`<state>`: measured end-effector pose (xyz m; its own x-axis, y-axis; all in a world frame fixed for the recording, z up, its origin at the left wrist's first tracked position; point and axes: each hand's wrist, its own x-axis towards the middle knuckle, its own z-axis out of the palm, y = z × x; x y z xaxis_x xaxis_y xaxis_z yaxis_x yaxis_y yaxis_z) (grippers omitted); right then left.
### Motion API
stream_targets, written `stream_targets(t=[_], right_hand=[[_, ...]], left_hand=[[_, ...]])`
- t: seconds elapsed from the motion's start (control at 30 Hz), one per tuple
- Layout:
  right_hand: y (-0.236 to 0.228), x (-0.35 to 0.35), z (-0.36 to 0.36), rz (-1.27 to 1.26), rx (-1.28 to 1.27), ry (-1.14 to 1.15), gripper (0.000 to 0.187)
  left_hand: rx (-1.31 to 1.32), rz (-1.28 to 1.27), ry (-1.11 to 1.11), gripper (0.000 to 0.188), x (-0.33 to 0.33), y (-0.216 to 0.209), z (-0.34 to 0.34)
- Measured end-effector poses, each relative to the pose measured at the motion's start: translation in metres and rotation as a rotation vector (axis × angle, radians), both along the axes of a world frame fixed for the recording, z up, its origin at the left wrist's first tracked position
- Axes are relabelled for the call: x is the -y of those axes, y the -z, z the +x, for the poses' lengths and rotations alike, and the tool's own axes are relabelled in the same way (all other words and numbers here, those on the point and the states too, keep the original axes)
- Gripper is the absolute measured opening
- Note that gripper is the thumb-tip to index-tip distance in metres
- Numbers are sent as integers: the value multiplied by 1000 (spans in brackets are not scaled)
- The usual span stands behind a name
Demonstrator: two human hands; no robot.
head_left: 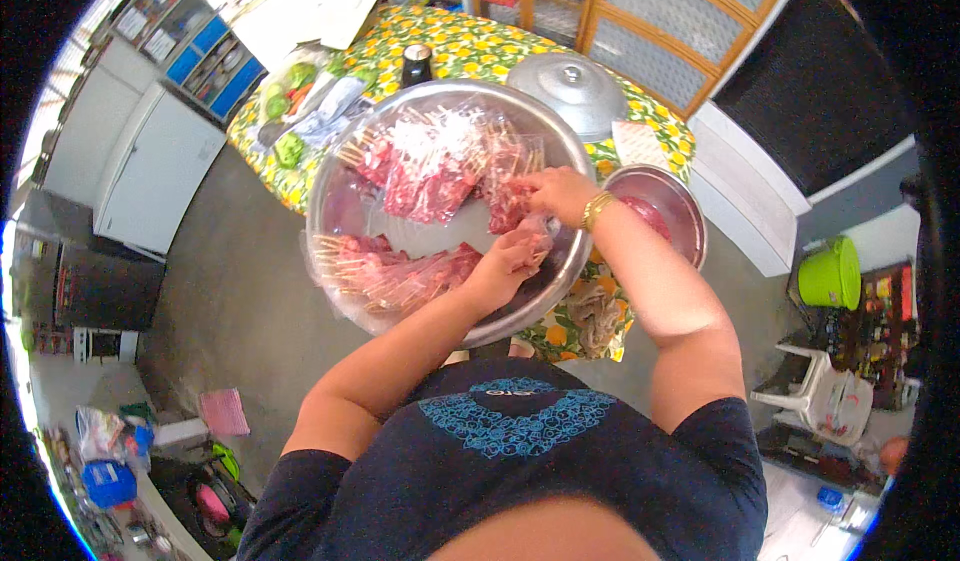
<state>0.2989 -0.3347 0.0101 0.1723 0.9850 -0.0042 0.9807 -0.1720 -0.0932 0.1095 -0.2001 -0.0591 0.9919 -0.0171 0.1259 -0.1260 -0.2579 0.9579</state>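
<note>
A large round metal basin (pixel 322 193) holds raw meat skewers in clear plastic. One pile of meat skewers (pixel 430 196) lies in its far half, and a second row of skewers (pixel 400 276) runs along the near left. My right hand (pixel 562 197), with a gold-coloured bracelet at the wrist, reaches in from the right. Its fingers are closed on a bunch of meat skewers (pixel 508 206) at the right of the far pile. Just nearer, my left hand (pixel 515 259) is closed beside shiny clear plastic; its fingers partly hide what they hold.
A smaller metal bowl (pixel 695 206) with raw meat stands to the right. On the lemon-patterned tablecloth (pixel 470 36) are a big metal lid (pixel 567 89), a dark bottle (pixel 416 65), vegetables (pixel 290 149) and a crumpled cloth (pixel 597 316). A green bucket (pixel 830 273) stands far right.
</note>
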Motion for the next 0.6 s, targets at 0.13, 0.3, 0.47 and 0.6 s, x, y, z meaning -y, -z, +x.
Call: stream_targets(t=[0.13,0.3,0.47,0.6], right_hand=[[-23,2,16,-103,-14,22,31],[-56,-17,3,27,-195,170,19],[-52,-73,-31,262,-305,199,11],[-24,-121,-63,424,-361,262,10]], left_hand=[[143,205,47,31,-31,-15,8],[78,230,63,27,-128,-52,18],[22,522,260,14,-221,-105,15],[179,880,358,12,-277,-109,21]])
